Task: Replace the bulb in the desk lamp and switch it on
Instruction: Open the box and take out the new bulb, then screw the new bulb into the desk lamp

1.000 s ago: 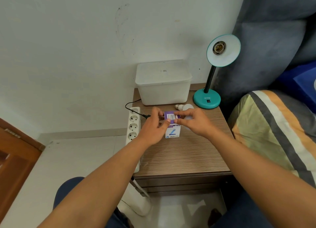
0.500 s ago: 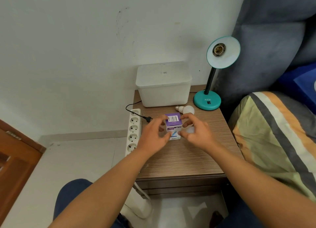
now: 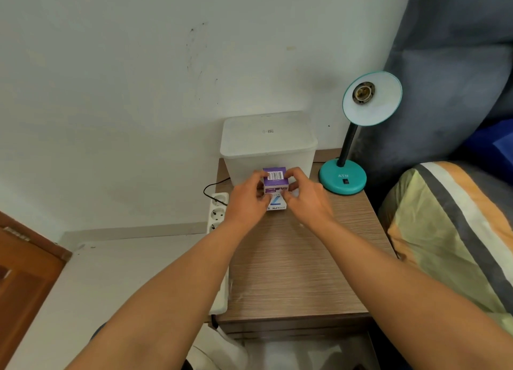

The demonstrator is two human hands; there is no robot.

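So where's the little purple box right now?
The purple bulb box is held between the left hand and right hand, above the wooden nightstand, just in front of the white plastic bin.

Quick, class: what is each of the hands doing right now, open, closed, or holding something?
Left hand: closed on the left side of the bulb box.
Right hand: closed on the right side of the same box, fingertips at its top flap.

I see my left hand and right hand pinching a purple-and-white bulb box above the bedside table. At two o'clock from it, the teal desk lamp shows an empty socket.
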